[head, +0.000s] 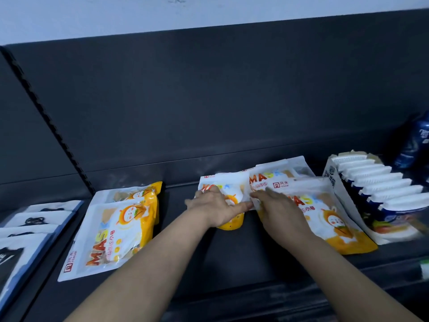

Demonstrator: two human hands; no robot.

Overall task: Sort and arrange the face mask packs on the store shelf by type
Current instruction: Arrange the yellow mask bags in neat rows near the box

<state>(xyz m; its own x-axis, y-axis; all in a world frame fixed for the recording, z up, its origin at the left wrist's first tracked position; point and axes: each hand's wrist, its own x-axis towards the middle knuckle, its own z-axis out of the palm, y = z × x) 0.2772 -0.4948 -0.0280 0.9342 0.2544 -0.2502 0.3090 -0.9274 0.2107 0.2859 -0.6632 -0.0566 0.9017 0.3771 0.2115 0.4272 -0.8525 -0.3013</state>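
Shelf (232, 256) is dark, with a dark back panel (209, 101) behind it.

- Your left hand (214, 206) is lying palm-down on the middle orange-and-white mask pack (231, 181). The fingers are lying fairly straight, pressing rather than gripping, and the index finger (243, 206) is pointing right.
- Your right hand (276, 206) is reaching across the upper left corner of the front right mask pack (332, 219). Its fingertips (255, 195) are sitting at that pack's edge. You cannot tell whether the thumb is pinching underneath.
- The two hands are working close together, with the index tip nearly meeting the right fingertips.
- The middle pack and the front right pack are overlapping where your hands are meeting. A third pack of the same print (276, 175) is lying behind them, against the back panel.
- Left of your arms, well apart from this group, a stack of matching orange packs (116, 228) is lying flat, with one pack (139, 194) peeking out behind the top one.
- At the far left, black-and-white packs (34, 219) are lying fanned in a row.
- To the right, just beside the front right pack, an open display carton (334, 187) is holding a row of white-topped packets (380, 189).
- A blue bottle (413, 145) is standing behind it, blurred.
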